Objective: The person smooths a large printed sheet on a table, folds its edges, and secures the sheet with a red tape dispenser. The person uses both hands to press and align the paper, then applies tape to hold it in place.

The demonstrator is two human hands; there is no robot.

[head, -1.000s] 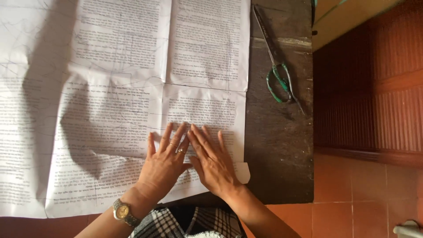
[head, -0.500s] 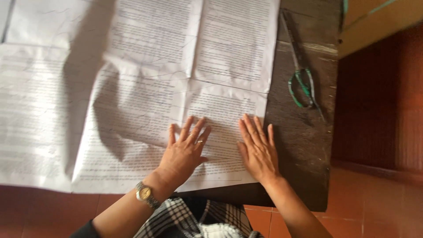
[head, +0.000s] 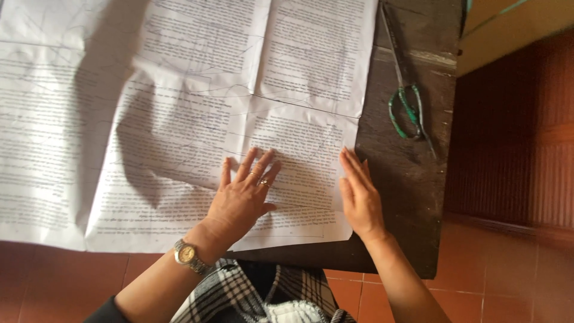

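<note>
White printed paper (head: 179, 113), big and creased, spread flat over most of a dark wooden table (head: 406, 197), near edge hanging a little past the table's front. Thin stuff, by the look: light, floppy, quick to tear along the fold lines, likely to slide on smooth wood unless pinned. Cross-shaped folds dividing it into panels, one ridge still humped left of centre and throwing a soft shadow. Fine pencil-like lines faintly drawn over the print, too faint to trace.

Left hand (head: 242, 200) pressed palm down on the lower right panel, fingers (head: 251, 164) fanned and straight, gripping nothing, ring on one finger, gold-toned watch (head: 186, 255) at the wrist. Right hand (head: 359, 200) flat too, fingers together and extended, lying along the sheet's right edge, half on paper and half on bare wood, nothing held.

Best hold, at a guess: a corner or the free right margin, pinched lightly, with the other palm weighting the sheet; flat pressure rather than a tug.

Scissors (head: 406, 101) with long metal blades and green-wrapped handles lying well apart from both hands, up the bare strip of table on the right. Checked cloth (head: 263, 296) below, terracotta floor tiles (head: 478, 281) around.
</note>
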